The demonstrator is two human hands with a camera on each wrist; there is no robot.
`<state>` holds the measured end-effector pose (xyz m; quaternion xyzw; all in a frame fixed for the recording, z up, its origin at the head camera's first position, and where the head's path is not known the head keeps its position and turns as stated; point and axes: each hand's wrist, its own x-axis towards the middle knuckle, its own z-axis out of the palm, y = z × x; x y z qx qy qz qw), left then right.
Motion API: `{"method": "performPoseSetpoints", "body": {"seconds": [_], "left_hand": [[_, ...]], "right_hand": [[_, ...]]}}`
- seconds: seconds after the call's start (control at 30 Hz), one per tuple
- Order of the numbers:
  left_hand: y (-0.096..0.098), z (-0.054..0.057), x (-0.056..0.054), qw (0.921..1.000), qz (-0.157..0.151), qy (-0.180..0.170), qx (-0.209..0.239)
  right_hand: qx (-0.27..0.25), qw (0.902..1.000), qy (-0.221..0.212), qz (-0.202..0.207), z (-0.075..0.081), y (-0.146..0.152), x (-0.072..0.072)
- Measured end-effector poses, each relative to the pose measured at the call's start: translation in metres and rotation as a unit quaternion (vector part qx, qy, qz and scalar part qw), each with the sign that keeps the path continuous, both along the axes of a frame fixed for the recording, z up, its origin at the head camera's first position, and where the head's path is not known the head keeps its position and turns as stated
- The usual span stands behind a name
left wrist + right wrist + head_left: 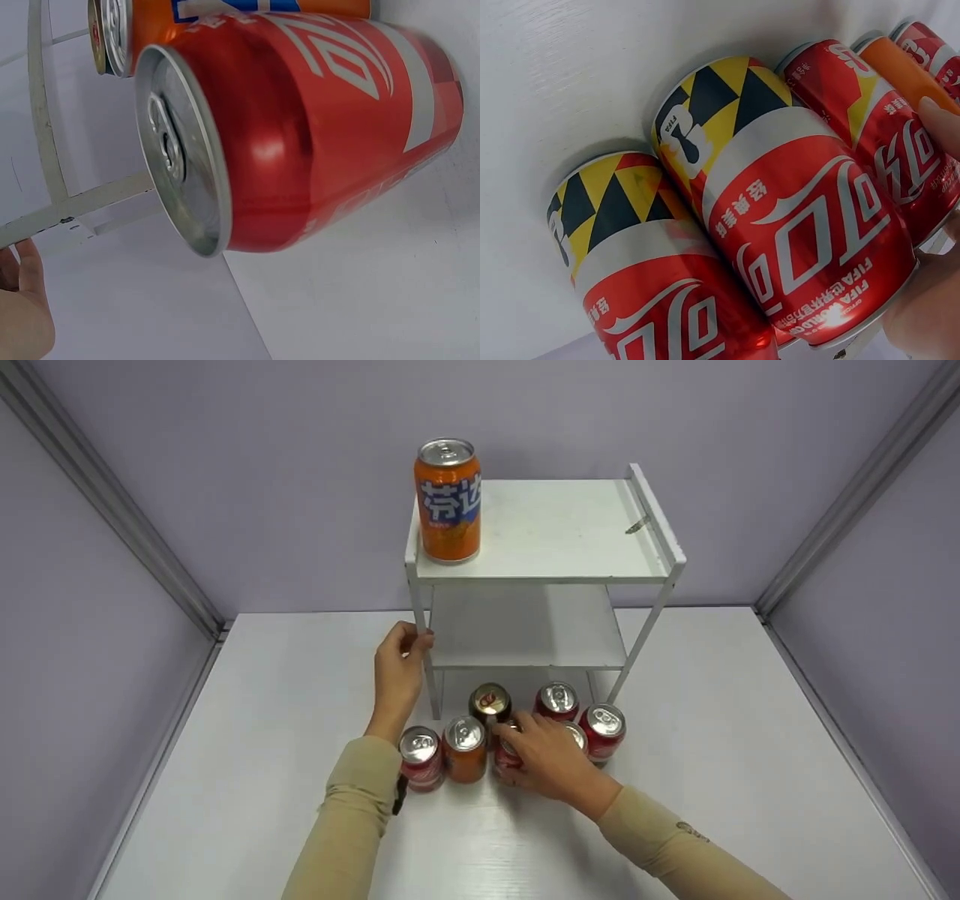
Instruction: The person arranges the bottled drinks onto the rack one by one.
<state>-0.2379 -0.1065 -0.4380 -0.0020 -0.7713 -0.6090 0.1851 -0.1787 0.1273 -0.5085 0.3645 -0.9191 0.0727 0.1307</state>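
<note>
A white two-tier rack stands at the back, and my left hand pinches its left front leg between thumb and fingers. In front of the rack my right hand grips a red soda can, fingers and thumb around its upper part. Left of that can stand an orange can and another red can, which is large in the left wrist view. A dark can with a gold top is just behind my right fingertips. Another red can is partly hidden under my right hand in the head view.
On the rack's top tier, at its left end, an orange Fanta can stands upright. More red cans stand by the right front leg, one at the back and one nearer. Pale walls enclose the white table.
</note>
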Motion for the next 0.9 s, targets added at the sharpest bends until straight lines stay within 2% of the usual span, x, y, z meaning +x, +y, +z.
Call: {"method": "performPoseSetpoints", "body": {"seconds": [0.4,0.7,0.9], "left_hand": [[-0.002,-0.002,0.001,0.9998,-0.013,-0.012,-0.011],[-0.004,-0.002,0.001,0.9995,-0.027,-0.018,-0.002],[-0.004,-0.005,-0.001,0.9997,-0.019,-0.017,0.004]], "right_hand": [[-0.021,0.9995,-0.005,0.021,0.003,-0.002,0.007],[-0.024,0.9993,0.002,0.029,0.020,-0.003,0.011],[-0.025,0.9988,0.008,0.041,0.037,-0.002,0.013]]}}
